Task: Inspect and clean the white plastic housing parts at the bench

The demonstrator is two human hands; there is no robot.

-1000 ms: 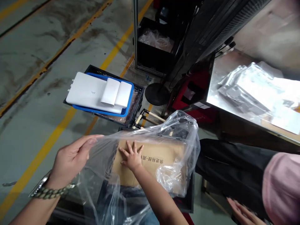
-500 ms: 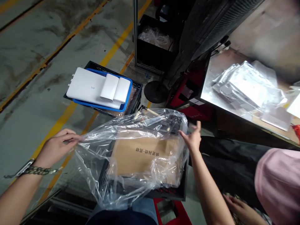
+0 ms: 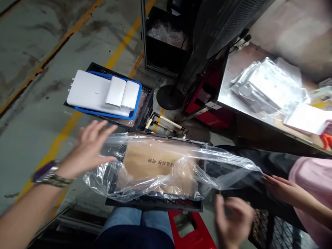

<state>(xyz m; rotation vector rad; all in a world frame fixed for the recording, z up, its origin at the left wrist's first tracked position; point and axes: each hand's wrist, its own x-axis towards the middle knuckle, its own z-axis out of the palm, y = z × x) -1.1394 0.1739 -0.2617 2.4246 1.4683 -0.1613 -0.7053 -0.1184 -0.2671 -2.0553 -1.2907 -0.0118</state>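
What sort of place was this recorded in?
Likely a factory or packing area: yellow lines mark the floor, a black crate holds plastic-covered cardboard, and clear bags lie on a workbench.

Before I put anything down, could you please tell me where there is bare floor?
Bare floor lies between the orange line and yellow line, left of the blue tray. Around the cardboard it is crowded: plastic, left hand, right hand and a co-worker's hand.

Cardboard [image 3: 153, 152]: "进科技-周转" — label [image 3: 213, 105]: "1"
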